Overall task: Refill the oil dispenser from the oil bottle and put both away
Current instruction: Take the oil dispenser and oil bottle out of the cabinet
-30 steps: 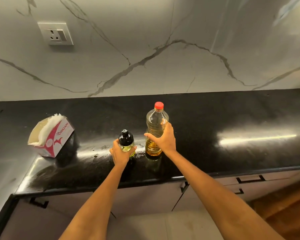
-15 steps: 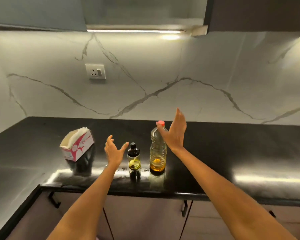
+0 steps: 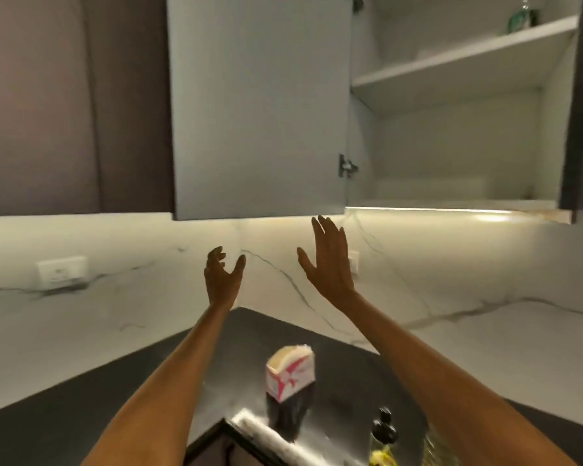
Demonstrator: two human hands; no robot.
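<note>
The oil dispenser [image 3: 382, 435], small with a black top and yellow oil, stands on the black counter [image 3: 81, 398] at the bottom right, just left of my right forearm. That forearm hides the oil bottle. My left hand [image 3: 221, 277] is raised in front of the marble wall, fingers apart and curled, holding nothing. My right hand [image 3: 329, 260] is raised higher, palm flat and fingers spread, its tips just below the lower edge of the open cabinet door [image 3: 260, 105]. Neither hand touches anything.
The wall cabinet [image 3: 451, 136] stands open with white shelves; a small glass item [image 3: 520, 16] sits on the upper shelf. A red and white tissue box [image 3: 290, 373] stands on the counter in the corner. Wall sockets [image 3: 61, 272] sit on the marble backsplash.
Both hands let go of the dispenser and the oil bottle and rose towards the cabinet. The view tilted up and turned left, so the open cabinet came into sight.
</note>
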